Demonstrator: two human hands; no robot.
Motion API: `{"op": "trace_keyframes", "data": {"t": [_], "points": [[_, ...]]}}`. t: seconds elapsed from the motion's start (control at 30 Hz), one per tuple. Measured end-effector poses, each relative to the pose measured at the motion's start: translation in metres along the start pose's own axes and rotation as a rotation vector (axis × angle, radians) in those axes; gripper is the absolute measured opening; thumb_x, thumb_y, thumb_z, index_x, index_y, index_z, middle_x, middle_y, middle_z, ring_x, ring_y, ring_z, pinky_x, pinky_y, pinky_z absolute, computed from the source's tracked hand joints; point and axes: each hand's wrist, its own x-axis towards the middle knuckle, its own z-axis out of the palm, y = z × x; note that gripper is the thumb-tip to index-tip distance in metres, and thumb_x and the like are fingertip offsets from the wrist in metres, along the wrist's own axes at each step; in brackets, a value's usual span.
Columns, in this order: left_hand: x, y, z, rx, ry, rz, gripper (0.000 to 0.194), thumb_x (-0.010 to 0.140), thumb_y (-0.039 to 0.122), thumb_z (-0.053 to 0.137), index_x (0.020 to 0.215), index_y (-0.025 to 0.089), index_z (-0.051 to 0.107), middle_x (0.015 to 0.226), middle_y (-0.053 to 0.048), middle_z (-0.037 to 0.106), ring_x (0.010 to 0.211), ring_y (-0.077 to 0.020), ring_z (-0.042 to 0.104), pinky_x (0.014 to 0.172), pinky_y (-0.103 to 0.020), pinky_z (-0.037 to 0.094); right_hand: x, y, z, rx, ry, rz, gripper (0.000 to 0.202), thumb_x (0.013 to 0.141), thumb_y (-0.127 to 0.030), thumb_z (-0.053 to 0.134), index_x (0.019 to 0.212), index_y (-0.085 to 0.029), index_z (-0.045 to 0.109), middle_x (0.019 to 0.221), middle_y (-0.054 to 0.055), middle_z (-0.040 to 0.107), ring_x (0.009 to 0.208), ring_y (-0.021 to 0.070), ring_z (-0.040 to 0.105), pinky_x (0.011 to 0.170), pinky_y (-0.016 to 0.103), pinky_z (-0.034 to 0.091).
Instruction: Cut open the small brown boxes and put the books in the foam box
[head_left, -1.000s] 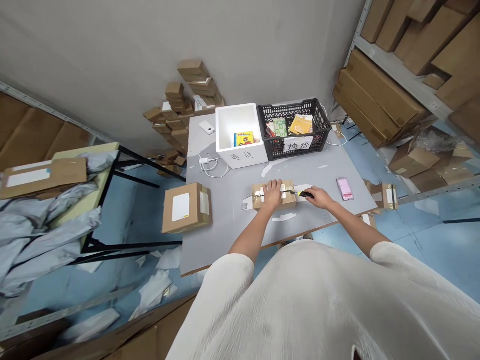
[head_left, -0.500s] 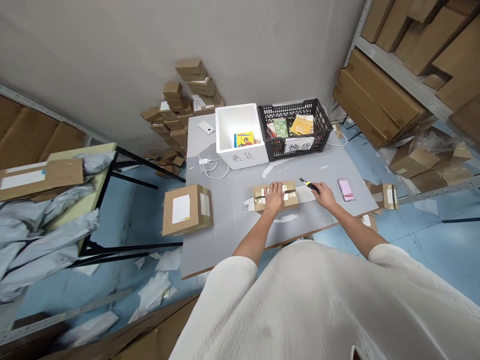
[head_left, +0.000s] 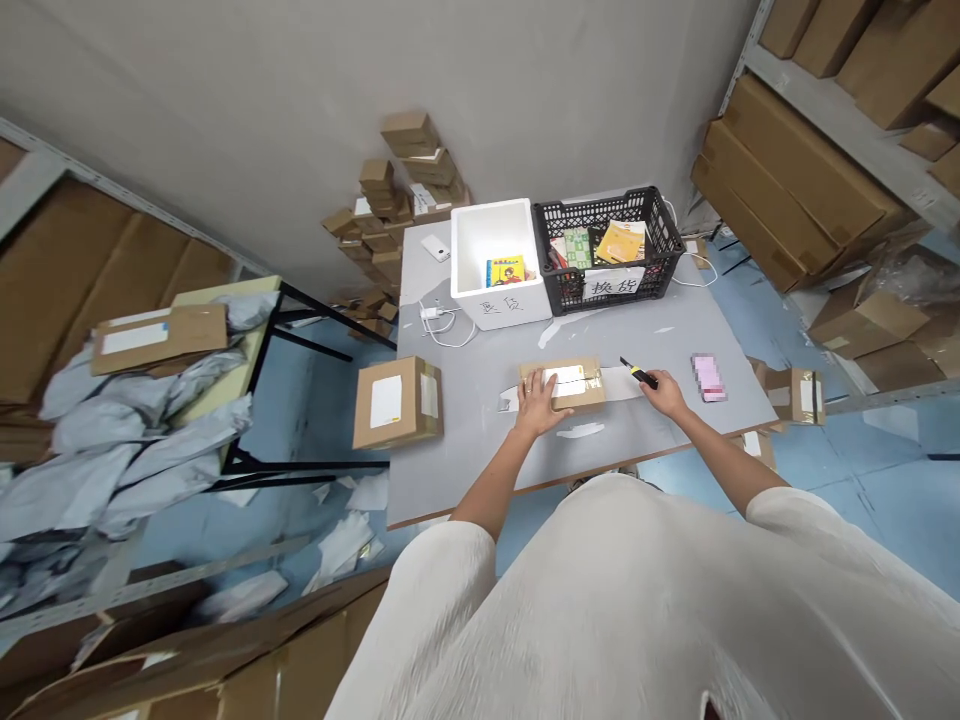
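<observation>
The small carton [head_left: 582,394] lay on the table [head_left: 465,410], label [head_left: 562,383] up, just ahead of the person towards 11 o'clock. The left hand [head_left: 535,405] rested on its 9 o'clock end, that grip spread flat, clasping nothing. At the carton's 3 o'clock, the right hand [head_left: 663,393] had its grip curled around a box cutter [head_left: 640,375], tip pointing towards 10 and apart from the cardboard. A dark line ran along the top across the label, so the seam was probably slit at least partly; whether fully, I could not tell. The flaps lay down, not yet folded back, the contents hidden. Further off at 9 o'clock, a larger carton [head_left: 409,400] stood closed, apparently uncut.
</observation>
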Motion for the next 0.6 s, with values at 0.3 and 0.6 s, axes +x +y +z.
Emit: {"op": "trace_keyframes", "data": {"t": [0.3,0.6], "points": [[-0.004,-0.021,-0.004,0.000,-0.054,-0.172,0.087,0.103,0.073,0.054,0.174,0.025,0.040,0.186,-0.019,0.019,0.149,-0.0455,0.054,0.122,-0.056,0.046,0.007,0.014,0.019,0.045,-0.059,0.075,0.040,0.094,-0.041,0.064,0.123,-0.017,0.075,0.125,0.016,0.076,0.117,0.0319,0.071,0.104,0.042,0.055],[0.044,-0.023,-0.024,0.009,-0.056,-0.218,0.069,0.109,0.067,0.047,0.166,0.028,0.053,0.180,-0.016,0.035,0.143,-0.0449,0.057,0.122,-0.058,0.044,-0.005,0.055,0.021,0.003,-0.082,0.183,0.039,0.093,-0.043,0.065,0.120,-0.018,0.075,0.124,0.018,0.077,0.116,0.0338,0.073,0.094,0.040,0.057]]}}
